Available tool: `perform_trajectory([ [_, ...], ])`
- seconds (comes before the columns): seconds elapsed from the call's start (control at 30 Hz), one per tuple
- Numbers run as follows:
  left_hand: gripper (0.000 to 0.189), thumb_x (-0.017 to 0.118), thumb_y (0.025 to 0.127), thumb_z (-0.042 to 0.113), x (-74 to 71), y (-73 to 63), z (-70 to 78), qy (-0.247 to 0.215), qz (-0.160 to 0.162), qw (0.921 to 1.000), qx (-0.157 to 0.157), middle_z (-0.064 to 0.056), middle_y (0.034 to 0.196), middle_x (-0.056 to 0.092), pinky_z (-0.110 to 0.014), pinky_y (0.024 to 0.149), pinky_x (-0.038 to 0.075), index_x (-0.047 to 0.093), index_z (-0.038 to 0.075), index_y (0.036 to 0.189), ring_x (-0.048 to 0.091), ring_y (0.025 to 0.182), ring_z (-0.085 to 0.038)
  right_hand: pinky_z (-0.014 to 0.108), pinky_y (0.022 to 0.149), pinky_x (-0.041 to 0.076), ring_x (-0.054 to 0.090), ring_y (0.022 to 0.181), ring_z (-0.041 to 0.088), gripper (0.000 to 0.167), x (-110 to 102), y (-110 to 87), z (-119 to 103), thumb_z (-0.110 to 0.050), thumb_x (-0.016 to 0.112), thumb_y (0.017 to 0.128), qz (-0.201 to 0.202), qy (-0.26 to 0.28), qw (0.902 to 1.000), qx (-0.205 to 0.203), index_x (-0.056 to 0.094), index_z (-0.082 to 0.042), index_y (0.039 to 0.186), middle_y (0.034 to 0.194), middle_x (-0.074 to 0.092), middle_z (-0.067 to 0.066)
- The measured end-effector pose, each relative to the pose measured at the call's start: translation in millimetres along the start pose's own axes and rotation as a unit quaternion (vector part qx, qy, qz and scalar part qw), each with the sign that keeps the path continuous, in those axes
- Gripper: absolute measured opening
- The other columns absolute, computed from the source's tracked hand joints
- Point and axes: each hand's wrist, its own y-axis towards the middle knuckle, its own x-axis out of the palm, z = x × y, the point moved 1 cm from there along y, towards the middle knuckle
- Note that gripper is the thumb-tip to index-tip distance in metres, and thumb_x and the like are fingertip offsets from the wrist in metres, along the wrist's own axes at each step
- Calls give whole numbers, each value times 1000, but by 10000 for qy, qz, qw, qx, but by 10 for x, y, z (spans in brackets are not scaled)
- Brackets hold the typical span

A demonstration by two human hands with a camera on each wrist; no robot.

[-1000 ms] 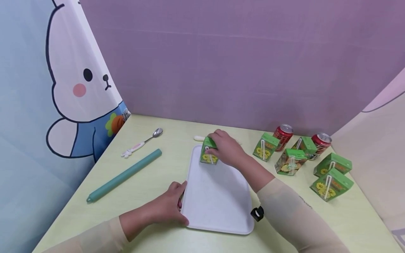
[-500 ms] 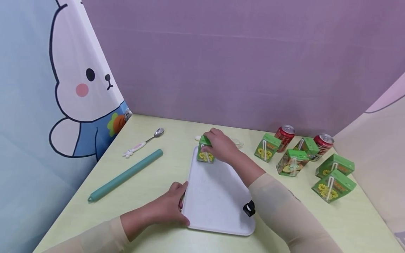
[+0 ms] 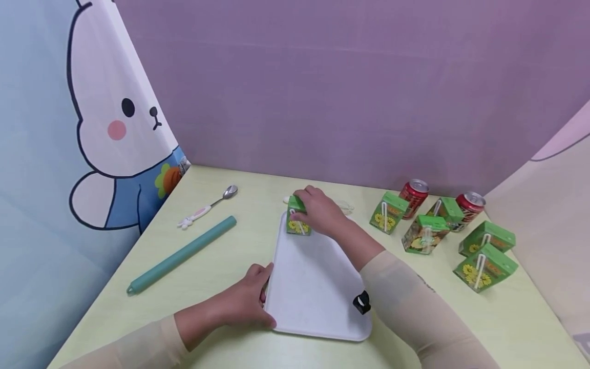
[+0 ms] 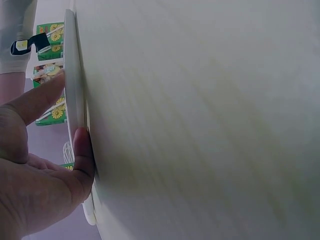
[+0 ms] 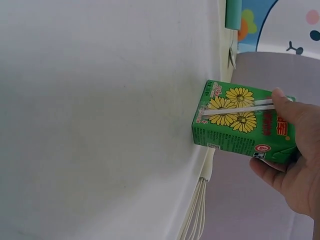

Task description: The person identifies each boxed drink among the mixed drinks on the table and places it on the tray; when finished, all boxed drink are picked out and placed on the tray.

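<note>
A white tray (image 3: 318, 287) lies on the pale green table (image 3: 221, 277). My left hand (image 3: 251, 300) pinches the tray's near left edge; in the left wrist view the thumb (image 4: 84, 150) presses the tray rim (image 4: 72, 90). My right hand (image 3: 318, 210) grips a green juice carton (image 3: 295, 223) with yellow flowers and a white straw. That green juice carton (image 5: 240, 122) stands upright with its base on the tray (image 5: 100, 125) at the far left corner, and my right hand (image 5: 295, 170) wraps its top.
Several more green cartons (image 3: 388, 212) and two red cans (image 3: 413, 192) stand at the right. A spoon (image 3: 207, 207) and a teal rod (image 3: 182, 254) lie at the left. A wire whisk (image 5: 197, 215) lies just beyond the tray's far edge.
My right hand has carried the carton slightly left, from tilted to standing upright at the tray's far left corner. The left hand has stayed on the tray edge.
</note>
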Motion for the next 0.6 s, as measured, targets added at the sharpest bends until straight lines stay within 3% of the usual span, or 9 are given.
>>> perform_trajectory([
  [0.2, 123, 92, 61, 30, -5, 1, 3, -25, -23, 10000, 19, -9, 124, 36, -22, 70, 41, 18, -2, 155, 49, 84, -11, 48, 104, 42, 47, 129, 25, 78, -181, -83, 136, -63, 59, 88, 10, 356, 9990, 257, 41, -17, 148, 143, 46, 8],
  [0.43, 123, 92, 62, 31, -9, 1, 15, 2, -54, 10000, -58, -10, 124, 36, -23, 70, 40, 18, -1, 155, 49, 84, -12, 53, 105, 39, 48, 130, 32, 78, -508, -228, 590, -63, 56, 90, 213, 681, 9959, 557, 40, -13, 148, 145, 47, 11],
  [0.6, 123, 92, 62, 32, -9, 0, 10, 12, -52, 10000, -74, -10, 123, 35, -23, 70, 40, 18, -2, 155, 49, 84, -12, 59, 108, 32, 37, 139, 38, 87, -728, -374, 985, -68, 55, 88, 248, 394, 9938, 1006, 35, -12, 151, 151, 40, 14],
])
